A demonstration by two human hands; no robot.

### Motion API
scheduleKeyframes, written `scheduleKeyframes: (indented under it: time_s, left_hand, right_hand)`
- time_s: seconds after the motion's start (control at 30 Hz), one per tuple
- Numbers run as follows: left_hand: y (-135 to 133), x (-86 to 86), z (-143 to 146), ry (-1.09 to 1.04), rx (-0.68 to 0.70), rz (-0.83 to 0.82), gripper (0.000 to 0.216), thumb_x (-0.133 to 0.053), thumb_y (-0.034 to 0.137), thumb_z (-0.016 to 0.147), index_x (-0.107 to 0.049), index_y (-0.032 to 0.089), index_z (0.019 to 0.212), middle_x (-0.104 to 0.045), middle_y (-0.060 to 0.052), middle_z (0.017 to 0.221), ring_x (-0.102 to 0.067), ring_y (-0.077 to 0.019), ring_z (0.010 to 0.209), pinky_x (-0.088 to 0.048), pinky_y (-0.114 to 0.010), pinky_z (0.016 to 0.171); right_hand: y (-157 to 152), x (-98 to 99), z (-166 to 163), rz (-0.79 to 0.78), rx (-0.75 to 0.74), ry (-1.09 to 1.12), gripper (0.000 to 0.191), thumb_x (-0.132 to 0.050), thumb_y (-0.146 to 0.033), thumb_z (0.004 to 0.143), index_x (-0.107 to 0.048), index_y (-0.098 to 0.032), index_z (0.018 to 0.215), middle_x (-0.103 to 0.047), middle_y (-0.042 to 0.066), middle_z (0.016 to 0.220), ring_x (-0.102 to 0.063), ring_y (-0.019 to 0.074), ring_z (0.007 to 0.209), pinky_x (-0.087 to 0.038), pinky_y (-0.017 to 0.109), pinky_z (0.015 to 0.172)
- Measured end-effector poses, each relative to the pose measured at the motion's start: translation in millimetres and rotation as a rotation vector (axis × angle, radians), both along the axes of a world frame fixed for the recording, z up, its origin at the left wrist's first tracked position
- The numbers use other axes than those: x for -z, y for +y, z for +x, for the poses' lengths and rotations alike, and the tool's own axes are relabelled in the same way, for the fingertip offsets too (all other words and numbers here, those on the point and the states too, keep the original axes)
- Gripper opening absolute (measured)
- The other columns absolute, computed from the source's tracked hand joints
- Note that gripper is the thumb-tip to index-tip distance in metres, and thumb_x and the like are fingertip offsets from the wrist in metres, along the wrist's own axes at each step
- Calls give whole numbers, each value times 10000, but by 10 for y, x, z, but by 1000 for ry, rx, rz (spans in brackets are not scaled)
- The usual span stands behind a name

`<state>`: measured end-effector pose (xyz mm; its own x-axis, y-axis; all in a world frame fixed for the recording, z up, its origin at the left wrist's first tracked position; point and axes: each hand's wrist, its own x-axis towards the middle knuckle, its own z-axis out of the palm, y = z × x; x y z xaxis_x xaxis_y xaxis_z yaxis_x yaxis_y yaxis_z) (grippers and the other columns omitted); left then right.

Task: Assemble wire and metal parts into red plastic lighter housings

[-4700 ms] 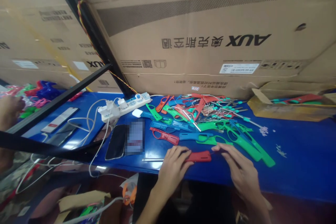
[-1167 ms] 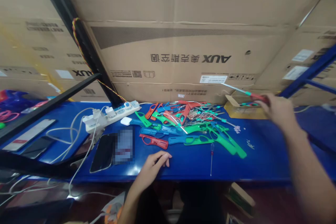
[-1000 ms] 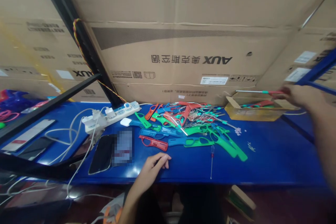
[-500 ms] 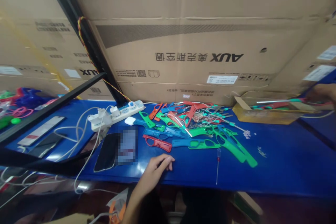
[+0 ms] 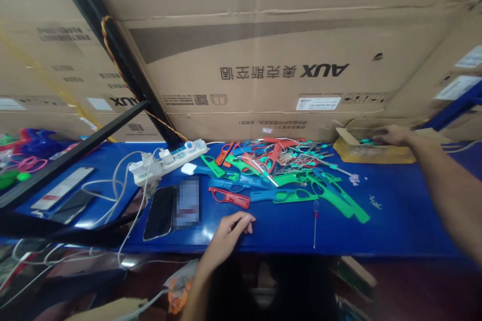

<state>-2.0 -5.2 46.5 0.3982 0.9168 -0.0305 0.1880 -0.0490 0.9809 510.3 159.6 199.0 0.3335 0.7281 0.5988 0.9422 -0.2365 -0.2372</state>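
My left hand rests at the near edge of the blue table, fingers loosely bent, holding nothing. My right hand reaches far right into a shallow cardboard box that holds teal and red pieces; its fingertips sink behind the box wall, so its grip is unclear. Between the hands lies a pile of red, green and blue plastic handles tangled with thin wires. A thin screwdriver lies alone near the front edge.
Two phones lie left of my left hand, beside a white power strip with cables. Large cardboard cartons wall off the back. A black frame bar crosses the left side, with coloured parts beyond it.
My right hand carried a red piece with a metal rod from above the box down into it; the piece no longer shows. The left hand stayed at the table edge.
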Motion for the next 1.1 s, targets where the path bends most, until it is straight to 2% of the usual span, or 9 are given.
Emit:
scheduleKeyframes:
  time_s: [0.1, 0.17, 0.33, 0.47, 0.53, 0.63, 0.8, 0.93, 1.1]
  left_hand:
    - [3, 1, -2, 0, 9, 4, 387, -512, 471, 1009, -737, 164, 942, -680, -33, 784, -608, -172, 773, -480, -270, 781]
    - [5, 0, 0, -4, 14, 1, 389, -511, 474, 1009, -735, 165, 930, -679, -35, 787, -607, -172, 775, -481, -271, 782]
    - [-1, -4, 7, -13, 15, 6, 400, -504, 489, 1006, -728, 167, 928, -676, -38, 786, -602, -175, 769, -482, -275, 781]
    - [-17, -21, 12, -12, -2, 8, 406, -500, 490, 1004, -728, 165, 920, -676, -39, 791, -602, -177, 775, -480, -271, 781]
    - [-26, -31, 14, -14, -6, 9, 399, -500, 478, 1007, -728, 165, 909, -677, -35, 795, -602, -173, 777, -475, -263, 780]
    - [-35, -41, 13, -18, -3, 16, 385, -503, 463, 1009, -728, 167, 909, -672, -27, 789, -605, -167, 775, -470, -254, 780]
    - [-46, -36, 7, -12, 4, 32, 407, -481, 479, 1016, -721, 173, 898, -673, -30, 792, -609, -173, 786, -479, -262, 801]
    - [-51, -23, 4, -3, 7, 49, 426, -472, 495, 1016, -722, 170, 898, -681, -37, 799, -612, -179, 787, -486, -268, 802]
    - [-43, -15, 2, 0, 14, 64, 405, -490, 484, 1015, -727, 178, 898, -686, -26, 796, -622, -172, 787, -481, -260, 806]
  right_hand:
    - [-50, 46, -170, -86, -118, -38, 301, -514, -284, 1030, -705, -55, 1067, -672, 212, 1178, -649, 259, 1103, -512, 432, 911]
    - [-60, 137, -462, -100, -260, -98, 302, -499, -203, 1003, -718, -3, 1058, -637, 307, 1243, -582, 306, 1230, -430, 464, 993]
    - [9, 610, -1600, -319, -840, -261, 238, -603, -174, 937, -748, -237, 1116, -722, 80, 1204, -632, 207, 1132, -459, 375, 981]
    - [158, 929, -2273, -435, -1065, -357, 252, -640, -134, 888, -750, -271, 1068, -750, 37, 1090, -626, 210, 1091, -390, 429, 1049]
    - [264, 972, -2418, -464, -1086, -383, 163, -682, -130, 836, -755, -245, 926, -750, 36, 959, -625, 223, 1002, -340, 482, 1073]
    - [421, 884, -2451, -461, -1070, -378, 97, -726, -125, 778, -711, -213, 740, -726, 49, 855, -600, 227, 950, -308, 479, 1073]
    - [453, 535, -2248, -328, -969, -238, 67, -665, -137, 824, -692, -192, 796, -740, 94, 916, -629, 252, 954, -361, 449, 1024]
    - [137, 375, -2110, -125, -831, -30, 110, -578, -274, 922, -653, -194, 931, -747, 111, 966, -675, 279, 946, -464, 435, 919]
    - [-512, 477, -2174, 137, -679, 235, 151, -422, -332, 997, -521, -223, 1032, -741, 105, 1043, -711, 240, 993, -535, 391, 886]
